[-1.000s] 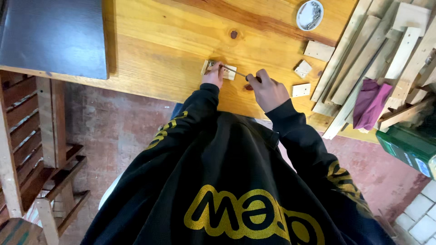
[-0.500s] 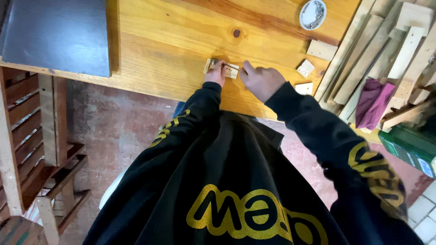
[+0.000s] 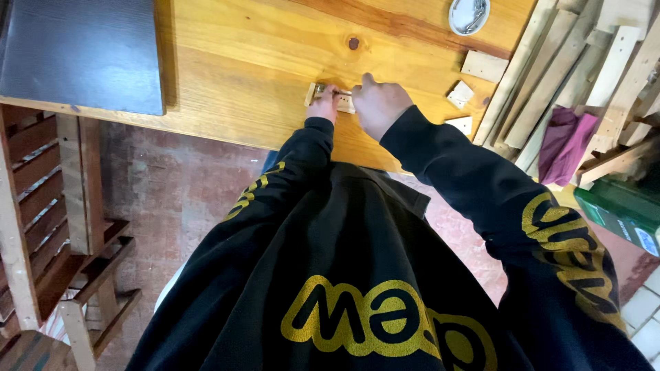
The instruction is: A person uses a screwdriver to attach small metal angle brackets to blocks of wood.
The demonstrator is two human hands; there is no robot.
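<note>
- Left hand (image 3: 323, 106) laid on the left end of a small wooden block (image 3: 330, 98), fingers curled down on it and pinning it to the counter (image 3: 240, 75).
- Right hand (image 3: 378, 103) closed into a loose fist just right of the block, fingertips pinching a thin metal-looking tool whose tip reaches across the block's top; kind of tool too small to tell.
- Small wooden block near the middle of the counter's near edge, pale, lying flat, partly hidden under both hands.
- Dark knot (image 3: 353, 43) in the counter's grain just beyond the hands.
- Three pale wood offcuts to the right of the right hand: a flat rectangular one (image 3: 485, 66) farthest, a small square one (image 3: 460, 94) nearer, another (image 3: 460, 124) at the counter's edge.
- Round white dish (image 3: 469, 14) at the far edge, something metallic inside.
- Stack of long wooden slats (image 3: 570, 75) slanting across the right side, a purple cloth (image 3: 564, 144) lying on them.
- Green box (image 3: 619, 206) below the slats at far right.
- Dark grey board (image 3: 79, 55) covering the counter's left end.
- Wooden slatted frame (image 3: 41, 206) standing on the reddish floor at left.
- Black sleeves with yellow lettering leading to both hands.
</note>
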